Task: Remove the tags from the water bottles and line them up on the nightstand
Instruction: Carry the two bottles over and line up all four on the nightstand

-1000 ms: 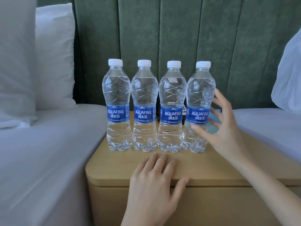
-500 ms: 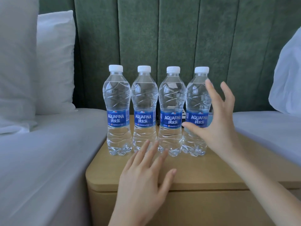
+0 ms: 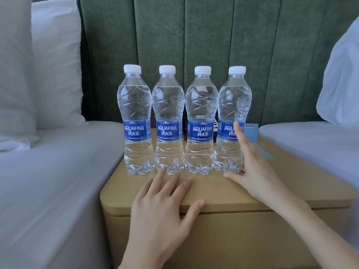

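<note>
While the left hand [image 3: 161,216] lies flat with fingers spread on the front edge of the nightstand [image 3: 303,183], holding nothing, the right hand [image 3: 258,171] stands empty with straight fingers just beside the rightmost bottle [image 3: 234,101] (whether a fingertip touches its label I cannot tell). The water bottles [image 3: 201,105], four in a close row, stand upright directly beyond both hands, with no tags visible on their necks. Any last nudge at the row's right end probably falls to the nearer right hand.
</note>
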`<state>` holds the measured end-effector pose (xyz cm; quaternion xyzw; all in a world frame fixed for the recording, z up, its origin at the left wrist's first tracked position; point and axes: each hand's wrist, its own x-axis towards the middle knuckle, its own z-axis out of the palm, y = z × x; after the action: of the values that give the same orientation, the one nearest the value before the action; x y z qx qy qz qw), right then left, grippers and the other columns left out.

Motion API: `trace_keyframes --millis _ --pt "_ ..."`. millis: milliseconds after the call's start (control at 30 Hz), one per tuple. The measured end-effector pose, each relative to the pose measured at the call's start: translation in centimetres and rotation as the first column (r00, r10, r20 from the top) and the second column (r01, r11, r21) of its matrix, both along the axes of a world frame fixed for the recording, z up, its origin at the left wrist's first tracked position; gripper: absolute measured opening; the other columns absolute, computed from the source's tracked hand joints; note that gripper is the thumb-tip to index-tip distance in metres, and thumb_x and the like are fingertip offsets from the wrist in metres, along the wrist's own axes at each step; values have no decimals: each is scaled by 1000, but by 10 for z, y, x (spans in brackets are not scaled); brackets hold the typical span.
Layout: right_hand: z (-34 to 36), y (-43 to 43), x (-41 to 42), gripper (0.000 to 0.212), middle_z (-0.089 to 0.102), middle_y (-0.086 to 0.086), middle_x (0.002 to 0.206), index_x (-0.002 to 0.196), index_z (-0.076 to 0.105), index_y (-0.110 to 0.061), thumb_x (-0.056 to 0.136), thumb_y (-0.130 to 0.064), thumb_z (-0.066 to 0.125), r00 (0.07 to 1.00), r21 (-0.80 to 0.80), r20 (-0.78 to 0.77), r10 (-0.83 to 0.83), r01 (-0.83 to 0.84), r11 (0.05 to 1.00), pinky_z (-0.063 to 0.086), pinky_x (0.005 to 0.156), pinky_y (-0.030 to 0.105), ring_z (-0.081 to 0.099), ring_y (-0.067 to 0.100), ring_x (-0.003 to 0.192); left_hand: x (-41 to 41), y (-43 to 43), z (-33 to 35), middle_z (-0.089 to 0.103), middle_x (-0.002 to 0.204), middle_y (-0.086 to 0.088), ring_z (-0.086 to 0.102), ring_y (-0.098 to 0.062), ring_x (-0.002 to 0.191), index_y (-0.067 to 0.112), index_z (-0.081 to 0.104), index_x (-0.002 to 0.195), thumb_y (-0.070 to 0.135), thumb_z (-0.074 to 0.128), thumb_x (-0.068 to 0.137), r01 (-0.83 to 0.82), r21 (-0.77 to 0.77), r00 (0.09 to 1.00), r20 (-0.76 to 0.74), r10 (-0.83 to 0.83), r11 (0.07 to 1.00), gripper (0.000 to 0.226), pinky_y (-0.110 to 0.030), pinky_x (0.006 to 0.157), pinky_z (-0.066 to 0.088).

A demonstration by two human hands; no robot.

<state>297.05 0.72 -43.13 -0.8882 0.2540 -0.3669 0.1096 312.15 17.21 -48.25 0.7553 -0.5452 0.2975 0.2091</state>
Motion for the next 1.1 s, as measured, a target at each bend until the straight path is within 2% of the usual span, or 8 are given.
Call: trace_keyframes --millis 167,300,367,467,567,633,800,1100 --pt "1 1 0 114 16 -9 152 127 -21 -63 78 -21 73 1000 9 -11 -10 10 1000 37 85 23 36 11 126 -1 0 0 64 121 12 52 -18 124 37 66 114 67 20 91 2 -6 1000 -3 -2 1000 60 -33 96 43" --pt "-1 16 -3 104 -2 -1 155 127 -20 -66 84 -30 66 986 -69 -67 -155 150 986 40 93 32 35 25 132 -1 0 0 66 118 11 55 -17 121 36 67 113 66 24 90 15 -18 1000 -7 -15 1000 57 -33 96 44" --pt "-8 27 -2 88 5 2 150 135 0 -61 84 -32 65 985 -193 6 -170 168 967 37 94 30 29 25 134 -2 0 -1 66 118 10 57 -17 118 35 68 112 65 26 89 23 -33 1000 -19 -23 999 57 -36 95 46" --pt "-20 35 5 61 34 2 131 133 44 -40 79 -28 70 991 -269 88 -100 121 955 38 84 25 40 22 118 -2 -1 -1 67 116 10 60 -15 114 34 69 111 65 29 88 19 -39 999 -38 -21 999 56 -35 93 47" --pt "-23 36 13 44 47 -1 118 126 56 -30 83 -27 66 997 -311 35 -70 78 947 49 72 27 41 16 110 -2 -1 -2 67 116 10 60 -14 114 35 69 111 65 29 88 20 -45 999 -32 -22 999 55 -34 94 46" --pt "-21 37 15 39 48 -4 117 126 56 -30 87 -26 60 999 -298 -14 -41 35 954 52 68 30 41 10 107 -2 0 -3 67 117 10 60 -14 114 35 68 112 66 28 89 28 -52 999 -29 -29 998 56 -33 94 45" --pt "-22 36 14 42 41 -11 120 134 45 -37 93 -31 48 998 -228 -60 27 -40 973 50 77 29 43 3 111 0 0 -3 67 116 9 61 -15 113 32 69 111 67 27 89 40 -62 999 -4 -40 997 58 -33 90 48" --pt "-17 40 13 46 32 -17 126 140 31 -43 95 -38 40 991 -193 -137 -2 -25 981 44 77 23 36 -3 111 0 0 -2 67 116 8 61 -15 113 33 68 112 67 24 90 31 -63 1000 4 -31 998 60 -34 91 48"
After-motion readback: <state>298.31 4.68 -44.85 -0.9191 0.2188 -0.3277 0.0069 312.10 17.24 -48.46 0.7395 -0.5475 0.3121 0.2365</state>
